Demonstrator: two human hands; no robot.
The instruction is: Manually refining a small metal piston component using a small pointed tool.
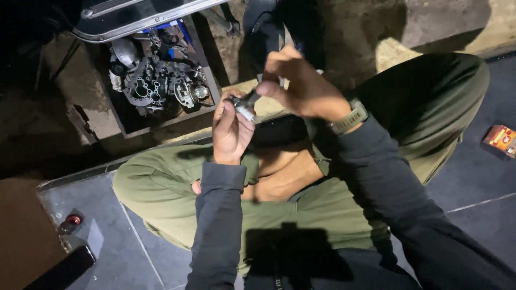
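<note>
I sit cross-legged in olive trousers on a dark tiled floor. My left hand is raised in front of me and grips a small grey metal part between its fingertips. My right hand, with a watch on its wrist, pinches a dark slim tool or piece whose end meets the metal part. Both hands are close together above my knees. The exact shape of the part is hard to make out.
A dark tray full of greasy metal engine parts lies ahead on the left, under a chrome-edged panel. A small orange box lies at the right. A small red-capped item and a black object lie at the lower left.
</note>
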